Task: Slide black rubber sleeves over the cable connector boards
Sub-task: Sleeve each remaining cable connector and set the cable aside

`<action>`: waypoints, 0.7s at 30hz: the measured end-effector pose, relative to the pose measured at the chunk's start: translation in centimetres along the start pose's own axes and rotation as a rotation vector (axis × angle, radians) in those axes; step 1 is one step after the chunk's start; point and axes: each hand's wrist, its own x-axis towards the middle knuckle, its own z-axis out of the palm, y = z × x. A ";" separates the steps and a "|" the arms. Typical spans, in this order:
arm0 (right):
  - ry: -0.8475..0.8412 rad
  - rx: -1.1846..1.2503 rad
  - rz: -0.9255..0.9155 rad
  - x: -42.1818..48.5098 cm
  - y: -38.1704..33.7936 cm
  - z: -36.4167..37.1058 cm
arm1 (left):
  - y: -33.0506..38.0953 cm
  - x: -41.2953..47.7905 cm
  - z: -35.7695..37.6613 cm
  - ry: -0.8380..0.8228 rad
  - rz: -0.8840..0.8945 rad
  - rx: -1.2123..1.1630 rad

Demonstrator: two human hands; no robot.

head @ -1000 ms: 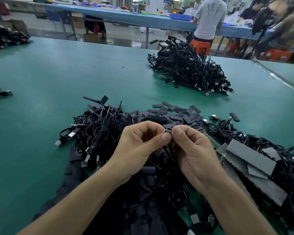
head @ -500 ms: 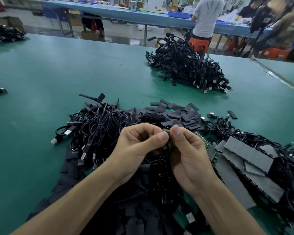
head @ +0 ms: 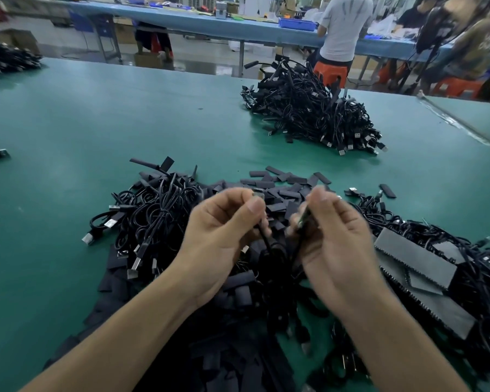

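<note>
My left hand [head: 224, 233] pinches a small connector board [head: 258, 197] between thumb and forefinger, its black cable hanging down below the hand. My right hand [head: 334, 239] grips a second small green connector board [head: 304, 217] with its own cable. Both hands hover apart above a heap of black cables [head: 153, 219] and flat black rubber sleeves [head: 283, 185] on the green table [head: 96, 123]. Motion blur hides the boards' details.
A second pile of black cables [head: 311, 114] lies at the far right of the table. Grey strips of joined boards [head: 416, 264] lie to the right among more cables. More sleeves cover the near table edge. People stand at a blue bench behind.
My hands were together, pinching one piece between the fingertips. Now they have pulled apart, each holding a separate connector board with its cable.
</note>
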 end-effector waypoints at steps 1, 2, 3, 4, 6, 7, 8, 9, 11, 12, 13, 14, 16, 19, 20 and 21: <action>0.088 0.001 -0.018 0.3 -0.8 -0.4 | 0.4 0.1 0.0 0.010 0.036 -0.002; 0.180 0.014 -0.037 0.6 -1.5 -0.9 | 0.9 0.3 -0.1 0.029 0.075 -0.013; 0.268 0.033 -0.058 1.0 -2.2 -1.5 | 1.4 0.5 -0.1 0.062 0.116 -0.025; 0.349 0.045 -0.078 1.3 -2.7 -2.2 | 1.9 0.7 -0.2 0.106 0.164 -0.033; 0.492 0.001 -0.128 1.9 -3.5 -3.7 | 3.1 1.0 -0.4 0.216 0.271 -0.030; 0.554 -0.071 -0.163 2.2 -3.9 -4.2 | 3.7 1.2 -0.7 0.271 0.320 -0.009; 0.604 -0.196 -0.212 2.4 -4.2 -4.7 | 4.3 1.4 -1.0 0.323 0.360 0.028; 0.632 -0.380 -0.271 2.5 -4.5 -5.0 | 4.7 1.5 -1.3 0.370 0.386 0.078; 0.627 -0.917 -0.389 2.6 -4.6 -5.5 | 5.1 1.5 -1.6 0.429 0.397 0.180; 0.615 -1.187 -0.430 2.3 -4.5 -5.5 | 5.1 1.4 -1.6 0.436 0.387 0.227; 0.600 -1.383 -0.505 2.0 -4.4 -5.0 | 4.9 1.4 -1.5 0.433 0.373 0.277; 0.548 -1.492 -0.612 1.5 -4.2 -4.4 | 4.6 1.3 -1.3 0.422 0.358 0.342; 0.280 -1.598 -0.726 0.9 -3.9 -3.1 | 4.1 1.3 -1.2 0.375 0.307 0.495; -0.198 -1.680 -0.405 0.1 -2.6 -1.9 | 3.3 1.4 -1.3 0.241 0.157 0.572; -0.262 -1.743 -0.292 -0.1 -2.0 -1.9 | 3.0 1.3 -1.3 0.195 0.107 0.561; -0.280 -1.840 -0.206 -0.2 -1.5 -1.8 | 2.8 1.3 -1.3 0.159 0.070 0.563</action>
